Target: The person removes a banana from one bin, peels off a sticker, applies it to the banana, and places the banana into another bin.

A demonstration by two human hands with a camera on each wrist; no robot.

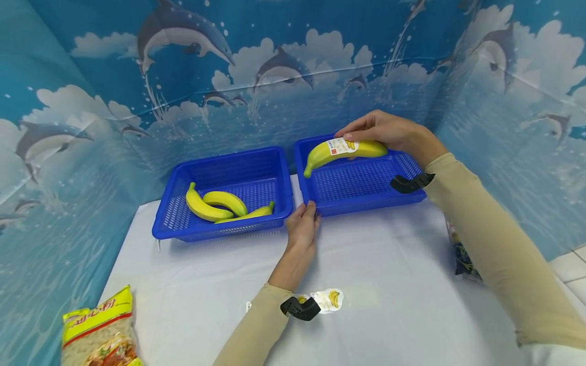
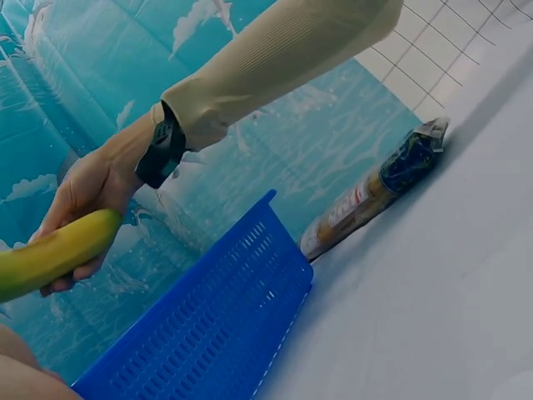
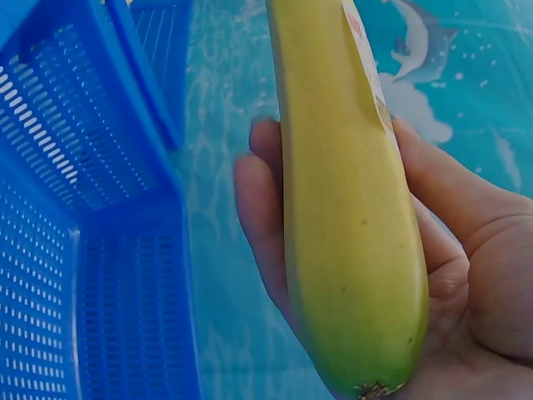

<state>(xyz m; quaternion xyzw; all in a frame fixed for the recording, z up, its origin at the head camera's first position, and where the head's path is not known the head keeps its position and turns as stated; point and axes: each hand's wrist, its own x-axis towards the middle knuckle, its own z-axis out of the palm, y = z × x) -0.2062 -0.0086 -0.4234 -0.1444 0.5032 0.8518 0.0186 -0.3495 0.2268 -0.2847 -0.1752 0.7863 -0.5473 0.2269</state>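
Observation:
My right hand grips a yellow banana with a greenish tip, holding it above the right blue basket. A white label with a banana picture is on its side. In the right wrist view, fingers and thumb wrap around the banana from both sides. My left hand holds the front left corner of that same basket, thumb up against the rim; the left wrist view shows only a bit of this hand beside the basket wall.
Several bananas lie in the left blue basket. Banana-picture labels lie on the white table near my left wrist. A yellow food bag is at front left, another packet at right. A dolphin-print curtain surrounds the table.

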